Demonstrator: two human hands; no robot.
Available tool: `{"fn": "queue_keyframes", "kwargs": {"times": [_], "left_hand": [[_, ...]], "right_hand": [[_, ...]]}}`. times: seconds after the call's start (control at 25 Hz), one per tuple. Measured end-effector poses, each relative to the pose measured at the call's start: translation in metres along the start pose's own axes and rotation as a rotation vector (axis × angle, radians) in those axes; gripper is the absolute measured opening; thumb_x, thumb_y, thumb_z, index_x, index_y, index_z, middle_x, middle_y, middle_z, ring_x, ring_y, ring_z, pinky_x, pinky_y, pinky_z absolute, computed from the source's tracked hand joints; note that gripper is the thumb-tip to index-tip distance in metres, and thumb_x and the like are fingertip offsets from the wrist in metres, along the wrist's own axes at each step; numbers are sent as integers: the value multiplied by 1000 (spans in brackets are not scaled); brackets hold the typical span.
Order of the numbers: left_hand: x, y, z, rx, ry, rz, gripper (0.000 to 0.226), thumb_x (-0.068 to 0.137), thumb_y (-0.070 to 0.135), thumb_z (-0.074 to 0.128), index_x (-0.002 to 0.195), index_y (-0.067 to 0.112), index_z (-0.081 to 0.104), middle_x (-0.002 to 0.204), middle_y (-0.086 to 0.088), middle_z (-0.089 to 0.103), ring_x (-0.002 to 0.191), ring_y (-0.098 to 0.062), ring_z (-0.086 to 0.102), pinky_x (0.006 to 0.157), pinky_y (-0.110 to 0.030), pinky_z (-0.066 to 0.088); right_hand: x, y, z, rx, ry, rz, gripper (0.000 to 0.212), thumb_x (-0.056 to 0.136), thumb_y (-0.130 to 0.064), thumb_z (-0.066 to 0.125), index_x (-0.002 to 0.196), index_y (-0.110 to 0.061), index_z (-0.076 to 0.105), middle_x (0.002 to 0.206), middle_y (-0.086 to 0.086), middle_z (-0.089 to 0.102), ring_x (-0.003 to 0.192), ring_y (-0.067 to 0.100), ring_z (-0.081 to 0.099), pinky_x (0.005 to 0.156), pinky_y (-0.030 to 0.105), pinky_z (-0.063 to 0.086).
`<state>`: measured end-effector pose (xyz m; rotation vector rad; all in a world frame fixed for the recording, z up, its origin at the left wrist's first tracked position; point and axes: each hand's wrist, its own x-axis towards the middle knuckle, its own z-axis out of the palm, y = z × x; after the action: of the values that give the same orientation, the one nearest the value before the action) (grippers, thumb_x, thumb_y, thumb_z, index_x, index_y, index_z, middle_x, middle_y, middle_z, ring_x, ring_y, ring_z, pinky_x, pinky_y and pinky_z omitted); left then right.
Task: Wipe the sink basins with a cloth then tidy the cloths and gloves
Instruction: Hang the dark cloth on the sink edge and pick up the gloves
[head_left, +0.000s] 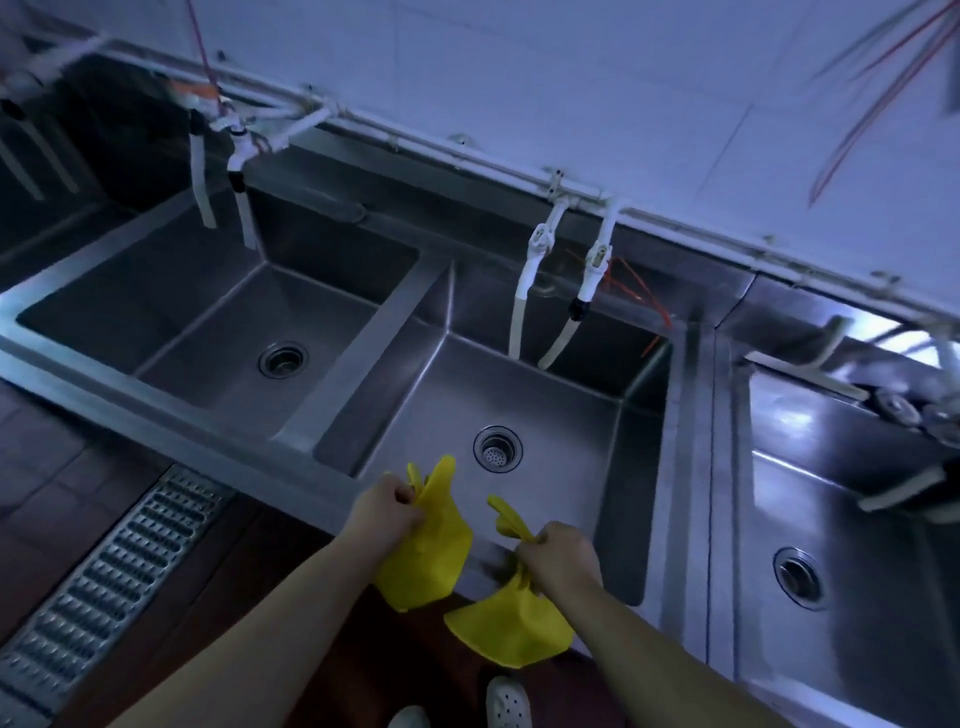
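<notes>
Grip status: my left hand (387, 512) pinches one yellow rubber glove (431, 545), right hand (563, 553) another (514, 631), over the middle steel sink basin's (566, 415) front rim; I judge glove tidying next, needing somewhere to set them.

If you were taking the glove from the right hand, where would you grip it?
Probably the wide cuff, from below: it hangs open and free under the right hand, whose fingers pinch the glove near its narrow finger end.
</notes>
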<state>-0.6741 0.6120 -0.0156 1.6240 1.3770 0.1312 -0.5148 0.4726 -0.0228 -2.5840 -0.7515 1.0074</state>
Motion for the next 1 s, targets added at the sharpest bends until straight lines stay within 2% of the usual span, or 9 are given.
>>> {"fn": "queue_keyframes", "kwargs": {"times": [0.04,0.12,0.24,0.32,0.44,0.6,0.76,0.88,1.0], "left_hand": [[-3,6,1,-42,10,11,24,75,0,65,67,14,47,67,0,48,68,-18,46,53,-26,32],[-11,23,8,-111,13,53,23,76,7,69,69,13,48,65,0,46,64,-17,44,52,-26,32],[-26,56,28,-159,-45,146,29,81,27,70,67,14,48,63,-3,47,58,-20,44,53,-29,31],[-38,79,49,-126,-65,199,32,82,34,68,66,15,49,62,-2,50,58,-18,48,53,-29,32],[-61,112,85,-114,-81,322,30,81,37,69,67,18,51,61,1,54,58,-13,52,50,-28,33],[-94,146,136,-215,-187,465,29,83,40,66,66,19,55,56,2,56,57,-14,55,51,-30,35],[-134,177,200,-236,-292,493,28,85,37,65,64,20,55,55,3,56,58,-14,55,53,-30,35],[-170,201,251,-363,-355,484,34,75,36,75,61,18,50,50,10,52,51,-5,47,51,-22,34],[-218,229,312,-343,-434,545,29,72,24,79,64,18,52,53,10,53,47,1,46,45,-11,35]], "right_hand": [[-6,2,-7,108,11,45,18,82,-20,59,72,-7,53,70,14,65,66,28,64,58,37,53],[-19,6,-24,328,63,115,21,81,-15,61,66,-6,49,62,15,61,57,27,62,55,36,55],[-37,8,-50,594,164,147,28,77,-9,63,60,-9,41,42,3,51,39,16,52,41,23,43],[-49,11,-67,657,231,115,25,76,-11,62,60,-11,43,42,1,51,37,14,51,41,21,40],[-66,23,-86,648,364,38,18,75,-14,61,62,-13,48,48,2,54,44,16,52,45,29,43],[-88,56,-109,552,547,10,17,77,-27,60,64,-18,54,59,-1,60,56,15,56,52,31,45],[-112,126,-139,357,728,14,14,82,-35,59,76,-23,57,75,-7,62,74,14,58,63,31,43],[-137,185,-160,256,835,-199,14,85,-27,55,86,-19,66,87,-4,63,85,20,55,71,33,43],[-159,268,-193,158,914,-350,26,78,-7,52,93,-15,72,94,1,65,85,26,54,73,35,43]]}}
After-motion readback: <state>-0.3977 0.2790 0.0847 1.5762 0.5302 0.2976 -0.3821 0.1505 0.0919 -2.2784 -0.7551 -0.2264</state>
